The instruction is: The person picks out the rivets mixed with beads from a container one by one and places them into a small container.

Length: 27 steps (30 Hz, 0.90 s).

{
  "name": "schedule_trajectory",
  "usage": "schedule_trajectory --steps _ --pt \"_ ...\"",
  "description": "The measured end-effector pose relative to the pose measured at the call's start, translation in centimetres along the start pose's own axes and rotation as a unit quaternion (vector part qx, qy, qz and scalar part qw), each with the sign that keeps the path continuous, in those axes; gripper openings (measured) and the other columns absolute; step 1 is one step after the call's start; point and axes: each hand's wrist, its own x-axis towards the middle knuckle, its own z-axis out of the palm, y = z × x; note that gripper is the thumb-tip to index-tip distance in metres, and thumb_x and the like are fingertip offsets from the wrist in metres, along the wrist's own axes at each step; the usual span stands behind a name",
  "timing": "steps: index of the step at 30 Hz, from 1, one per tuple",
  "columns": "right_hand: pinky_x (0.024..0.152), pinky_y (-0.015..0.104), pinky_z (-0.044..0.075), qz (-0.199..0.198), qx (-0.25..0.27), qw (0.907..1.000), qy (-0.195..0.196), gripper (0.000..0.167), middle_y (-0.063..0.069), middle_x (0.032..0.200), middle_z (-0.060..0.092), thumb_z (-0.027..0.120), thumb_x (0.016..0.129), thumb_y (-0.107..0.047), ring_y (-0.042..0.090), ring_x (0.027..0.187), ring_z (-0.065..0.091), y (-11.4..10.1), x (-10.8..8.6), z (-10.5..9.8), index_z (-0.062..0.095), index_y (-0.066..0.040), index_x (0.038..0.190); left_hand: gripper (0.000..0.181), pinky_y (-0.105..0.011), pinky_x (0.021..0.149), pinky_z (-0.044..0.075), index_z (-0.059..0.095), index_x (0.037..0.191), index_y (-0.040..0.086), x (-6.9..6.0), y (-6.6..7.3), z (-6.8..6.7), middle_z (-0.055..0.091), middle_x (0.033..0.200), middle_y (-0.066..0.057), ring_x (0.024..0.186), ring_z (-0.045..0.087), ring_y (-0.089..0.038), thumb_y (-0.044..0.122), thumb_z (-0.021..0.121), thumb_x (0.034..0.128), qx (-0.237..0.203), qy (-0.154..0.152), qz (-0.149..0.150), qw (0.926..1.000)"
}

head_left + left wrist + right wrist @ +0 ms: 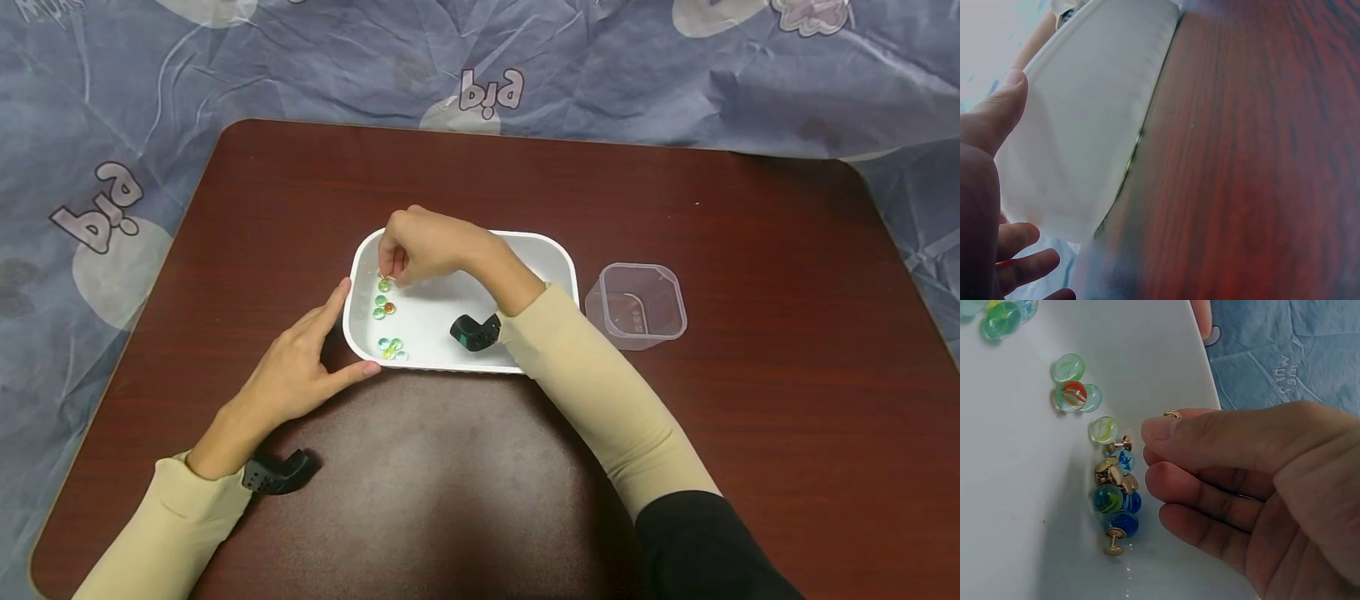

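Note:
My right hand (431,243) reaches into a white tray (431,337) at its left end. In the right wrist view, the thumb and forefinger pinch a small gold stud (1172,414), mostly hidden by the thumb. Beneath the fingers, more gold double-headed studs (1114,552) lie mixed with blue and green glass marbles (1108,499). A red-swirled marble (1072,395) sits with two clear green ones nearby, and another marble cluster (391,348) is at the tray's near left corner. My left hand (296,367) touches the tray's left rim with spread, fairly straight fingers.
A clear plastic container (637,308) stands right of the tray, with the right sleeve (600,392) passing close by. Both rest on a dark red-brown wooden table (787,375). Blue printed cloth (360,67) lies beyond the table's edge.

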Motion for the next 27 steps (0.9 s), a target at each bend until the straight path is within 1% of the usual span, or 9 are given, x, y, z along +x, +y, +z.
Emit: schedule_trajectory --steps 8,14,17,23,27 --pt "0.073 0.022 0.050 -0.003 0.010 0.9999 0.005 0.008 -0.001 0.079 0.068 0.075 0.082 -0.001 0.010 0.076 0.063 -0.1 -0.3 -0.4 0.076 -0.005 0.089 0.100 -0.056 0.096 0.044 0.021 0.159 0.011 0.0 -0.1 0.1 0.049 0.141 -0.027 0.125 0.052 -0.039 0.052 0.074 0.0850 -0.003 0.004 0.006 1.0000" --pt "0.073 0.021 0.049 0.000 0.009 0.9996 0.028 0.005 -0.001 0.080 0.068 0.078 0.084 -0.006 0.009 0.076 0.062 -0.4 -0.9 -1.0 0.075 -0.008 0.087 0.101 -0.057 0.097 0.043 0.021 0.159 0.010 -0.2 -0.1 0.0 0.049 0.142 -0.027 0.126 0.051 -0.039 0.049 0.077 0.0837 0.001 0.003 -0.002 1.0000" --pt "0.074 0.021 0.049 -0.005 0.008 0.9990 0.043 0.005 -0.001 0.081 0.068 0.078 0.085 -0.008 0.009 0.077 0.062 -0.6 -1.3 -1.3 0.074 -0.009 0.086 0.101 -0.057 0.098 0.043 0.021 0.159 0.011 -0.2 -0.1 0.0 0.049 0.142 -0.027 0.127 0.051 -0.039 0.048 0.078 0.0830 0.003 0.002 -0.006 1.0000" --pt "0.074 0.022 0.049 -0.021 0.011 0.9979 0.060 0.007 -0.002 0.082 0.068 0.078 0.085 -0.009 0.009 0.076 0.062 -0.8 -2.2 -1.9 0.072 -0.011 0.084 0.101 -0.057 0.098 0.043 0.021 0.159 0.012 0.0 0.0 0.0 0.047 0.143 -0.027 0.127 0.050 -0.040 0.050 0.077 0.0835 0.001 0.005 -0.002 1.0000" --pt "0.075 0.022 0.050 -0.027 0.013 0.9975 0.063 0.002 -0.002 0.084 0.069 0.076 0.087 -0.008 0.009 0.077 0.063 -1.2 -2.7 -2.4 0.074 -0.008 0.088 0.101 -0.057 0.098 0.042 0.020 0.159 0.013 0.0 0.0 0.0 0.047 0.144 -0.026 0.128 0.050 -0.040 0.048 0.078 0.0831 0.001 0.001 -0.007 1.0000"
